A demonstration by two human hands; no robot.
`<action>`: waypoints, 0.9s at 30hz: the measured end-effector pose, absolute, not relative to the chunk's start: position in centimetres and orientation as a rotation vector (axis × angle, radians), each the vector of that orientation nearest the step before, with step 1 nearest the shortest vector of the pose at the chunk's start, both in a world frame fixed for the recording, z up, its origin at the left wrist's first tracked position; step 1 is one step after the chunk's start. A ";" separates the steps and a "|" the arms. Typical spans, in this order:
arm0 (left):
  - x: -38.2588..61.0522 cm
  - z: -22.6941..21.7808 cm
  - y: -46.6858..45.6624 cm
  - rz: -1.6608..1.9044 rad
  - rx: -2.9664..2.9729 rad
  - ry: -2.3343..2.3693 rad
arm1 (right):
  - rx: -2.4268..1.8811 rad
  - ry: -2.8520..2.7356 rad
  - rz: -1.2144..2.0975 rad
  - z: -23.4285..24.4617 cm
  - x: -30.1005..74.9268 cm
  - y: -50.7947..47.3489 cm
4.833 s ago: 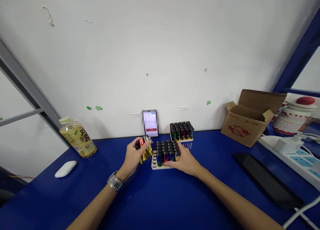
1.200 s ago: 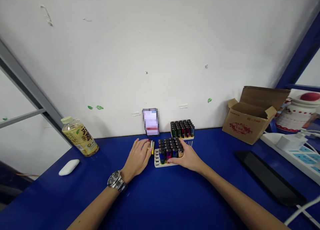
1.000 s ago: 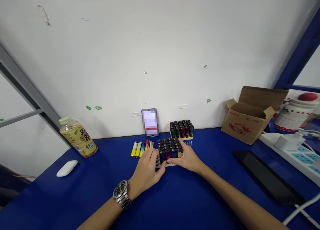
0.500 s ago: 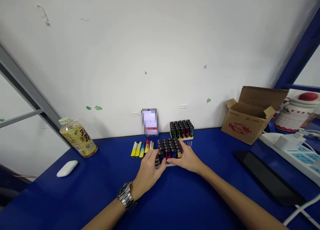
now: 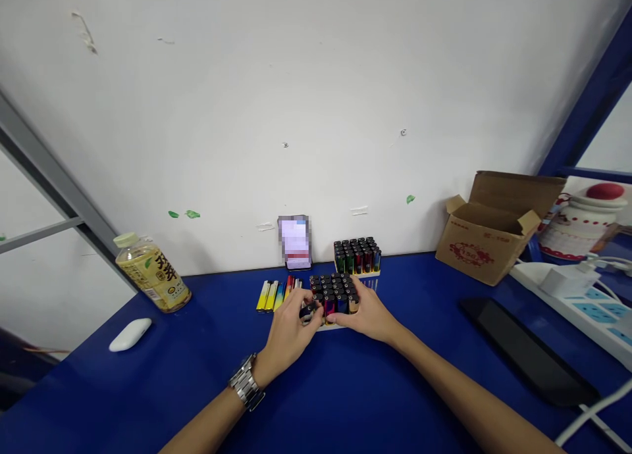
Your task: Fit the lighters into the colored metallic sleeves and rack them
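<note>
A white tray (image 5: 324, 326) packed with upright black-capped lighters (image 5: 334, 291) stands on the blue table (image 5: 316, 401). My left hand (image 5: 289, 327), with a metal watch on the wrist, is closed at the tray's front left corner and pinches a dark-capped lighter (image 5: 308, 310) there. My right hand (image 5: 369, 314) grips the tray's front right side. Several loose yellow, blue and red lighters (image 5: 275, 295) lie flat on the table just left of the tray.
A second full lighter tray (image 5: 358, 256) and a propped phone (image 5: 295, 242) stand by the wall. Left: a tea bottle (image 5: 151, 274) and a white mouse (image 5: 130, 333). Right: an open cardboard box (image 5: 498, 227), a black tablet (image 5: 528, 355), a power strip (image 5: 585, 299).
My left hand laid a bunch of loose lighters on the table left of the tray, then came to the tray's front left corner and closed on one lighter. My right hand stayed on the tray.
</note>
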State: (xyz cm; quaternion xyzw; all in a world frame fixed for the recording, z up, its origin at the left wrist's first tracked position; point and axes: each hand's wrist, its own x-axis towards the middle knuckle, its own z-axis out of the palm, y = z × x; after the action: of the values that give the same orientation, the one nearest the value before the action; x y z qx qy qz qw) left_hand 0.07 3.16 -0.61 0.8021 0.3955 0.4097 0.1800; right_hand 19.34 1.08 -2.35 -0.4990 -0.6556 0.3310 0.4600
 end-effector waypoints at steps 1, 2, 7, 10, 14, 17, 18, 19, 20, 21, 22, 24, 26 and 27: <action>-0.1 -0.5 3.2 1.183 2.228 1.136 | -1.235 -1.611 0.817 -2.3 19.3 1.1; -0.3 -0.4 3.3 1.216 2.184 1.162 | -1.244 -1.607 0.816 -2.3 19.3 1.1; -1.1 0.1 3.3 1.332 2.022 1.245 | -1.280 -1.605 0.816 -2.0 19.3 0.9; -0.9 -0.1 3.4 1.277 2.073 1.295 | -1.299 -1.609 0.819 -2.0 19.3 0.8; -0.3 -0.4 3.7 1.132 2.074 1.267 | -1.273 -1.616 0.823 -2.2 19.3 0.9; 0.0 -0.4 4.0 1.056 1.996 1.203 | -1.267 -1.621 0.816 -2.4 19.4 1.0; 0.1 -0.4 4.1 1.056 1.976 1.178 | -1.270 -1.621 0.814 -2.4 19.4 1.0; 0.1 -0.4 4.1 1.063 1.961 1.154 | -1.271 -1.621 0.816 -2.4 19.4 1.0; 0.1 -0.3 4.2 1.079 1.943 1.133 | -1.270 -1.622 0.820 -2.4 19.4 1.0; 0.0 -0.2 4.3 1.104 1.916 1.115 | -1.267 -1.626 0.821 -2.3 19.4 1.0; -0.1 -0.1 4.4 1.139 1.882 1.102 | -1.263 -1.631 0.820 -2.3 19.4 1.0; -0.3 0.1 4.8 1.230 1.791 1.087 | -1.254 -1.637 0.812 -2.2 19.4 0.9; -0.6 0.3 5.2 1.306 1.679 1.063 | -1.259 -1.633 0.805 -2.2 19.4 0.9; -0.7 0.5 5.4 1.326 1.620 1.043 | -1.263 -1.631 0.809 -2.2 19.4 0.9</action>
State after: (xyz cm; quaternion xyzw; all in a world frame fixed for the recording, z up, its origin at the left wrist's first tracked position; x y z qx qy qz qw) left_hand -0.69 5.37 0.49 0.6376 0.4105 0.5219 0.3905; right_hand 19.39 0.89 -2.16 -0.5101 -0.6586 0.3267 0.4464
